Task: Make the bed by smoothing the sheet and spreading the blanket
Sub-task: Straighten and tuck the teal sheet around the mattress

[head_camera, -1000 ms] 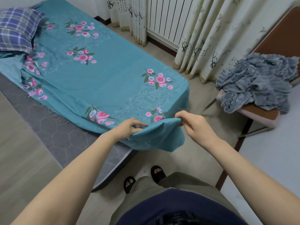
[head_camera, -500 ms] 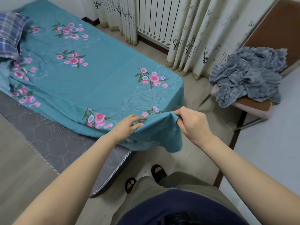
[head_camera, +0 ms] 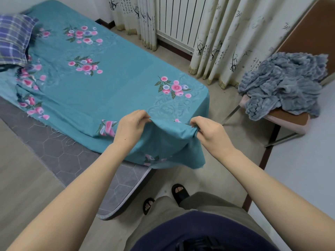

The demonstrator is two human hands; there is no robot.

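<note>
Firstly, at the far left end of the grey quilted mattress (head_camera: 63, 156) lay a purple and blue checked pillow (head_camera: 14, 38), on top of the teal cloth sheet with pink flower prints (head_camera: 108, 84). The sheet covered most of the mattress, but it lay askew, and a strip along the near long side of the mattress was bare. At the near foot corner of the mattress the left hand (head_camera: 130, 127) pinched a fold of the sheet between the thumb and the curled fingers. Just to the right of it, the right hand (head_camera: 210, 134) gripped the bunched edge of the same sheet, with the fingers closed around the cloth. Between both hands the cloth was lifted a little from the mattress, and its loose corner hung down past the mattress edge. Under this corner two feet in black open sandals (head_camera: 179, 192) stood on the floor. Behind the mattress were a white ribbed radiator (head_camera: 175, 20) and cream curtains with ink plant drawings (head_camera: 226, 38). To the right of the mattress, well apart from it, the grey fluffy blanket (head_camera: 284, 86) lay in a crumpled heap on a brown chair with thin metal legs (head_camera: 290, 116).
</note>
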